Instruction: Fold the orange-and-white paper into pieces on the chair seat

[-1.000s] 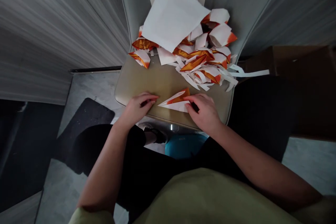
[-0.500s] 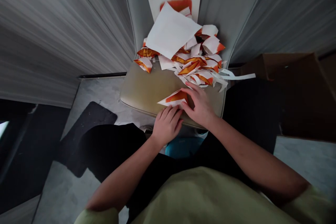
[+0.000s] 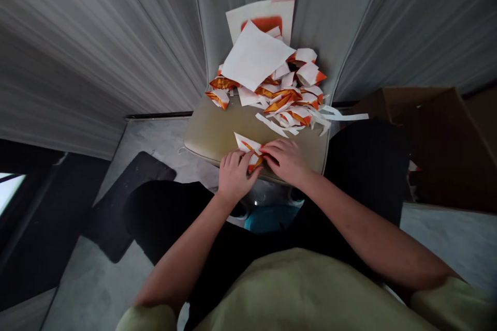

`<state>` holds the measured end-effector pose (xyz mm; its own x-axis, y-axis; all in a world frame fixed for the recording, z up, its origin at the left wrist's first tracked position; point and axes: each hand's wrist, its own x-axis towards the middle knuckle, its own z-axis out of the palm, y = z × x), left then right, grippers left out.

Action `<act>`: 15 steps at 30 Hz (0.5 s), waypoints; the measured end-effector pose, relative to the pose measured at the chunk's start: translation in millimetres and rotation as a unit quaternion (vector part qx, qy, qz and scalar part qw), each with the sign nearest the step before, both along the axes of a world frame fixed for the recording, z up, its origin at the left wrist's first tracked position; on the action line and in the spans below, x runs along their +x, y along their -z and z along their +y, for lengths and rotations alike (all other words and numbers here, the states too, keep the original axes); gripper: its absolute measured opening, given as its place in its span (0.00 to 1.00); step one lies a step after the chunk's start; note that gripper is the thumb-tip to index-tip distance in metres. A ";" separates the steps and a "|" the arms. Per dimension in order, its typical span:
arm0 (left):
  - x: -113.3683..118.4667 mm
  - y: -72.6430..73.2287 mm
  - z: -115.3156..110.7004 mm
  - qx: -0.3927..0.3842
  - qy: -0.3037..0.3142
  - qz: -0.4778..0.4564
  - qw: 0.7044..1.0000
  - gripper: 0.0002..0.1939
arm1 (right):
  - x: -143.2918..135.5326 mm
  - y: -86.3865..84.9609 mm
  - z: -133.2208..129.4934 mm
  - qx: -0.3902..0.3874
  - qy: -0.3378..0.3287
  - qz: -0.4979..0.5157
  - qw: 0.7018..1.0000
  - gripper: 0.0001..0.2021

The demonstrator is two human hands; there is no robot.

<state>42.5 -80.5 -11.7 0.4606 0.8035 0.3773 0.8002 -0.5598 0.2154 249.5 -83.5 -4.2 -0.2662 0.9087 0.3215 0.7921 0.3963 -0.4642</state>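
A partly folded white, orange and gold paper (image 3: pixel 248 146) lies at the front edge of the chair seat (image 3: pixel 209 132). My left hand (image 3: pixel 235 173) grips its left and lower side, the thumb near its bottom corner. From the right, my right hand (image 3: pixel 286 161) pinches the paper's right corner between thumb and fingers. Behind both hands is a heap of folded white and orange-gold paper pieces (image 3: pixel 283 99), with thin white strips (image 3: pixel 272 125) at its front. A blank white sheet (image 3: pixel 256 56) rests on top of the heap.
Against the chair's backrest (image 3: pixel 330 0) leans a larger white sheet with an orange patch (image 3: pixel 287 15). An open cardboard box (image 3: pixel 446 145) stands on the right. A dark mat (image 3: pixel 128 201) lies on the floor at the left, and a blue object (image 3: pixel 269 218) is below the seat.
The paper between my hands has turned and is folded over further, showing gold. Both hands have shifted slightly left. The whole view has shifted a little.
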 end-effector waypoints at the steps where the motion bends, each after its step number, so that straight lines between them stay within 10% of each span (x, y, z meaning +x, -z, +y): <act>1: -1.0 -0.1 -0.1 -0.005 -0.007 -0.005 1.000 0.22 | -1.6 1.6 -1.6 0.006 0.001 -0.007 1.000 0.11; 15: -12.5 -0.4 5.3 -0.053 -0.027 -0.065 0.996 0.12 | -11.4 2.6 -2.1 0.018 0.011 -0.006 1.000 0.08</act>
